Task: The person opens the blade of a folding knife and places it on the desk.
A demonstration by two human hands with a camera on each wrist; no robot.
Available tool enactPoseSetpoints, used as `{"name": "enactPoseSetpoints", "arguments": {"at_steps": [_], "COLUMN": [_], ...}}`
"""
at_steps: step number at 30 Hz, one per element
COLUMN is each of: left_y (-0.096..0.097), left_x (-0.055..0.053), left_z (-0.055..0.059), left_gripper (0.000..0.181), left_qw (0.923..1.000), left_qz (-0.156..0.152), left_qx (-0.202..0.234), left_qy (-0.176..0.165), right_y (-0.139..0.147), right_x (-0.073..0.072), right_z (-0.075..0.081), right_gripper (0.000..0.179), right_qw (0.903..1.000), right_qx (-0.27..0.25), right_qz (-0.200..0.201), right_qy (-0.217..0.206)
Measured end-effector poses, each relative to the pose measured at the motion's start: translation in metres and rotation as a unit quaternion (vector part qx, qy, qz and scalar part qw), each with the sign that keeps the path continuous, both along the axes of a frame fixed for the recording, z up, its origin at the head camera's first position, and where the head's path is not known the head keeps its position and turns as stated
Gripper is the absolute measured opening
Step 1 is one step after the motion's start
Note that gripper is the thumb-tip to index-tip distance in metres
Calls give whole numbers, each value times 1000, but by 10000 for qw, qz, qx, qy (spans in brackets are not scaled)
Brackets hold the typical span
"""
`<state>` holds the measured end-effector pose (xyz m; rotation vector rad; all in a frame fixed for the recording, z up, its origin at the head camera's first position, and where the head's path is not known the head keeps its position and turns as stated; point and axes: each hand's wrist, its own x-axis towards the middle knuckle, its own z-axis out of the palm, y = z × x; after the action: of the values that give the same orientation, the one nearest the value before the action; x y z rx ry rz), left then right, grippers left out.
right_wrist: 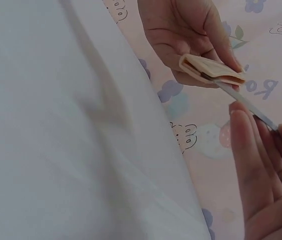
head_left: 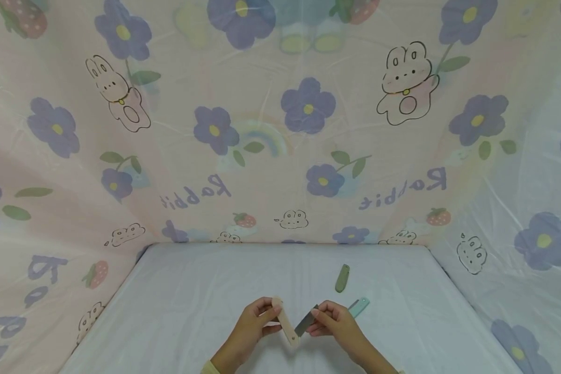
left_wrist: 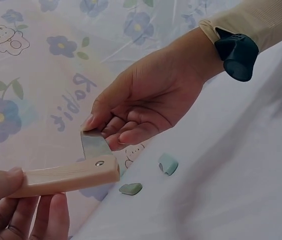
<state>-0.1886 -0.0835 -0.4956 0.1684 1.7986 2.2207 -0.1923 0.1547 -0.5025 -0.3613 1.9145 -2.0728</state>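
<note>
A folding knife with a pale peach handle (head_left: pixel 286 326) and a grey metal blade (head_left: pixel 306 322) is held above the white surface, partly unfolded into a V. My left hand (head_left: pixel 256 321) grips the handle between thumb and fingers. The thumb and fingers of my right hand (head_left: pixel 335 320) pinch the blade near its free end. In the left wrist view, a round rivet (left_wrist: pixel 100 163) shows at the handle's pivot end. The right wrist view shows the blade (right_wrist: pixel 248 106) coming out of the handle's slot (right_wrist: pixel 211 75).
Beyond my right hand lie an olive-green folding knife (head_left: pixel 342 278) and a mint-green one (head_left: pixel 359 307), the latter partly covered by that hand. The white cloth surface (head_left: pixel 191 291) ends at upright printed curtains (head_left: pixel 262 197) at the back and sides.
</note>
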Motion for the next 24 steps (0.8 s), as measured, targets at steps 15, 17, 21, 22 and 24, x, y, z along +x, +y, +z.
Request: {"name": "enactPoseSetpoints", "arguments": {"at_steps": [15, 17, 21, 22, 24], "left_y": [-4, -4, -4, -4, -5], "left_x": [-2, -2, -2, -2, -2], "left_z": [2, 2, 3, 3, 3], "left_gripper": [42, 42, 45, 46, 45], "left_qw": [9951, 9942, 9923, 9919, 9909], "left_qz": [272, 286, 334, 356, 422], "left_qx": [892, 983, 1127, 1145, 1176], "left_qy": [-326, -327, -396, -419, -495], "right_y": [-1, -1, -2, -2, -2], "right_x": [-1, -1, -1, -1, -1], "right_z": [2, 2, 3, 3, 3], "right_gripper": [25, 26, 28, 29, 30], "right_qw": [9978, 9973, 9965, 9963, 9960], "right_qx": [-335, -392, -462, -460, -462], "right_qz": [-518, -570, -652, -674, -715], "right_qy": [-234, -230, -252, -256, -252]}}
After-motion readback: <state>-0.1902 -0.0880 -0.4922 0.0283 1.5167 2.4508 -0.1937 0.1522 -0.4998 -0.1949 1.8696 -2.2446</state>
